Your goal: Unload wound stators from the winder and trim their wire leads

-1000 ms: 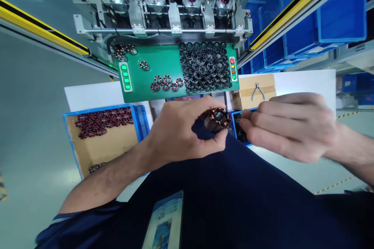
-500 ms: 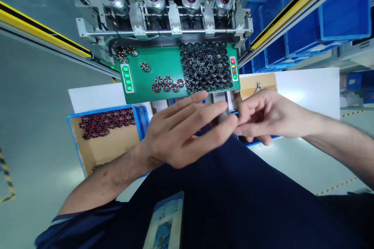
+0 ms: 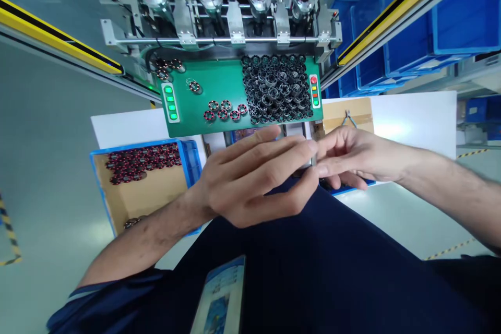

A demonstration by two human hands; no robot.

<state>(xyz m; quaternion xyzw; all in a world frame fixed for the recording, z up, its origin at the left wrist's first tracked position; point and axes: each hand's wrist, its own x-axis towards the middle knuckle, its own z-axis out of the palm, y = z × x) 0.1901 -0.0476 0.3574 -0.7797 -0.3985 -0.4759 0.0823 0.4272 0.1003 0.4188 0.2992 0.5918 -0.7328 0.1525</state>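
- Metal part (image 3: pixel 308 166), mostly hidden, sits in my left hand (image 3: pixel 250 180), fingers curled round it.
- My right hand (image 3: pixel 352 155) meets it, grip narrow; whether it pinches anything, I cannot tell.
- Green worktop (image 3: pixel 219 74) beyond.

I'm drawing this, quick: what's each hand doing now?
Left hand: closed on a metal part.
Right hand: pinched beside it; can't tell if holding anything.

We record bright, cool light. Glare whitens the flat white tabletop (image 3: pixel 395 132) toward its right edge. We note slight blur on the small grey metal part (image 3: pixel 310 162) and wide-angle stretching at the frame margins.
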